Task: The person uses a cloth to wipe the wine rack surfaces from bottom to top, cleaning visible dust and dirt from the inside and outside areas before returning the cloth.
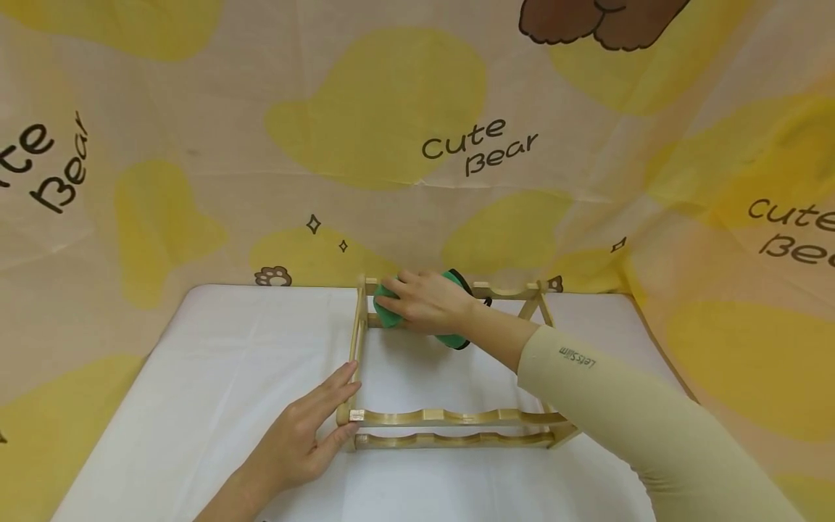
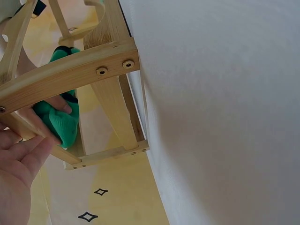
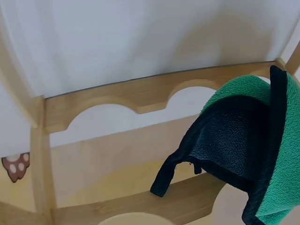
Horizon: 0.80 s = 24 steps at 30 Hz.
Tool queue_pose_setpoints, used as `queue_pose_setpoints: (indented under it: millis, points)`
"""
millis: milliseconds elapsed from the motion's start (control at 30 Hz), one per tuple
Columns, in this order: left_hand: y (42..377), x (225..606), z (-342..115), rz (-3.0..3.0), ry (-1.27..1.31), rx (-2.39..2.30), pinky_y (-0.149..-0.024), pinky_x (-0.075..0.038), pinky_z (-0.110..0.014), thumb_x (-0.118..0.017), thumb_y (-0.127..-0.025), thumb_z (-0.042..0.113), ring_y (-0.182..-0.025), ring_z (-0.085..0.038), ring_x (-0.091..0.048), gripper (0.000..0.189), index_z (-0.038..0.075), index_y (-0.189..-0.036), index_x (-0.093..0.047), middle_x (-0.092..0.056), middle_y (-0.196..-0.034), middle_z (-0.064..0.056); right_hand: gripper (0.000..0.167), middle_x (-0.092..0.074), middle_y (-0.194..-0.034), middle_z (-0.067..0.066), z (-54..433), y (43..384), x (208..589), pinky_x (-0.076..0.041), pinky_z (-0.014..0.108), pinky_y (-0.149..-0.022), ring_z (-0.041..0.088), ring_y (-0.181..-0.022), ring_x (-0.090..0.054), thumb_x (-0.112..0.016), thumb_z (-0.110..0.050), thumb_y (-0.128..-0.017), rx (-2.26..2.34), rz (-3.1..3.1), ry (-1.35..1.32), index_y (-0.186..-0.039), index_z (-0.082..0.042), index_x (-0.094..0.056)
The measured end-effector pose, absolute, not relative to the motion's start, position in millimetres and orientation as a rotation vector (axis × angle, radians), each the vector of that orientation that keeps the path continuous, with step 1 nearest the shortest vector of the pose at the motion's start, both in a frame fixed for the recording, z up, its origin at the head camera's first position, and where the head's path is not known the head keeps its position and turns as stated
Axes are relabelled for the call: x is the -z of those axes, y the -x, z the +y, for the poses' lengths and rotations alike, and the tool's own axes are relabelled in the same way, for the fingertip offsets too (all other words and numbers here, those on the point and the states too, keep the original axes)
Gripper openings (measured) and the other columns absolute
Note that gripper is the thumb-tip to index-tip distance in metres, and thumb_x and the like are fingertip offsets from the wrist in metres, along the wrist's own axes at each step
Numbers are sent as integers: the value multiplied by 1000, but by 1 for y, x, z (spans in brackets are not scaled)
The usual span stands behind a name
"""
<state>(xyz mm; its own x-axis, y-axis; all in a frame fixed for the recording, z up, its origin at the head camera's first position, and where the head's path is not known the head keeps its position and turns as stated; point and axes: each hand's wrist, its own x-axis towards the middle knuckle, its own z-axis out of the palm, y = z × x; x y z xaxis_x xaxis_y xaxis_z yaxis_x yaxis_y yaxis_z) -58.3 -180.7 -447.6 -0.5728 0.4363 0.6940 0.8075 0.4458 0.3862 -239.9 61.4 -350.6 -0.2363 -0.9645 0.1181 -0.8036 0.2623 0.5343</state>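
A light wooden rack (image 1: 466, 418) with scalloped rails stands on the white surface. My right hand (image 1: 430, 301) grips a green cloth with black edging (image 1: 388, 313) against the rack's far rail, left of its middle. In the left wrist view, fingers of that hand press into the green cloth (image 2: 65, 124) between the bars. The right wrist view shows the cloth (image 3: 287, 159) folded, a black loop hanging; the hand itself is out of that view. My left hand (image 1: 303, 435) rests with extended fingers against the rack's near left corner.
The white-covered table (image 1: 261, 341) carries the rack and reaches back to a fabric backdrop (image 1: 365, 109) with yellow patches and "Cute Bear" lettering. Metal screws (image 2: 101, 71) show in the rack's end bar. The right forearm, in a beige sleeve (image 1: 607, 399), crosses over the rack's right side.
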Motion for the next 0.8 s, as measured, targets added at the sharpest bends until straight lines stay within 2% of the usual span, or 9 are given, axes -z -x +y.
queue_pose_setpoints:
  millis: [333, 567, 800]
  points:
    - [57, 446, -180, -2213, 1035, 969, -118, -37, -22, -54, -110, 34, -138, -32, -55, 49, -9, -132, -63, -51, -152, -28, 50, -61, -139, 7, 47, 240, 354, -60, 25, -80, 21, -104, -65, -64, -49, -103, 511, -2190, -1569, -142, -19, -66]
    - [58, 447, -180, -2193, 1041, 958, -118, -37, -23, -54, -111, 33, -139, -30, -55, 47, -5, -136, -62, -52, -150, -30, 42, -62, -135, 7, 55, 241, 352, -60, 25, -77, 21, -101, -65, -66, -44, -103, 521, -2220, -1569, -134, -17, -68]
    - [58, 448, -181, -2215, 1038, 962, -118, -37, -23, -54, -111, 33, -140, -31, -54, 47, -6, -137, -62, -51, -152, -29, 44, -63, -132, 7, 73, 242, 349, -60, 26, -72, 22, -100, -66, -71, -47, -99, 508, -2177, -1571, -131, -16, -70]
